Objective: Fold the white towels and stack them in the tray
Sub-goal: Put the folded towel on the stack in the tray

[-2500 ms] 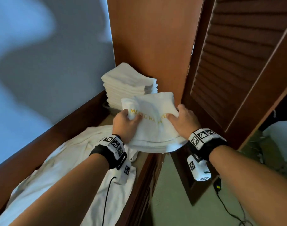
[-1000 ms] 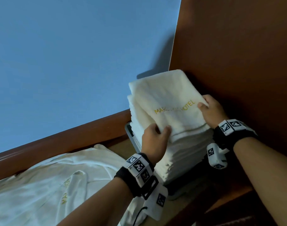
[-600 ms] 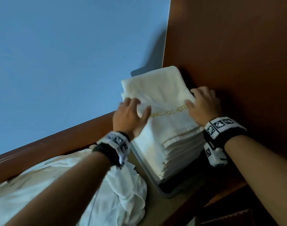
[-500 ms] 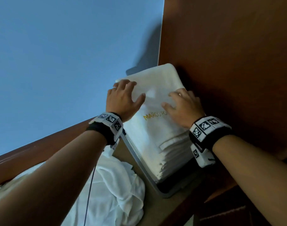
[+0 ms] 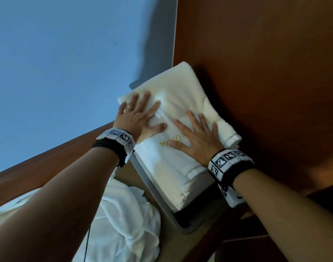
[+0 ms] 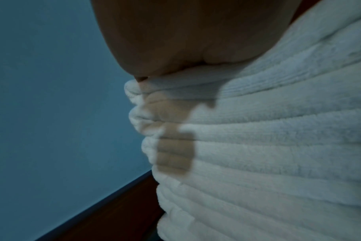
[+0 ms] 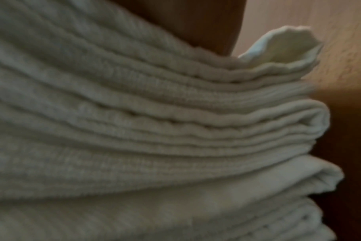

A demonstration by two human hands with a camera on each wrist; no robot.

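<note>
White folded towel (image 5: 180,95) | left hand (image 5: 137,118), right hand (image 5: 197,137) flat, pressing

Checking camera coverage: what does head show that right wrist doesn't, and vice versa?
Head only: both hands, left hand and right hand, flat on the top towel, its gold lettering, the grey tray, loose white cloth, blue wall.

Right wrist only: close side of the towel stack, separate folded layers, one upturned corner.

Both: the stack beside the wooden panel.
</note>
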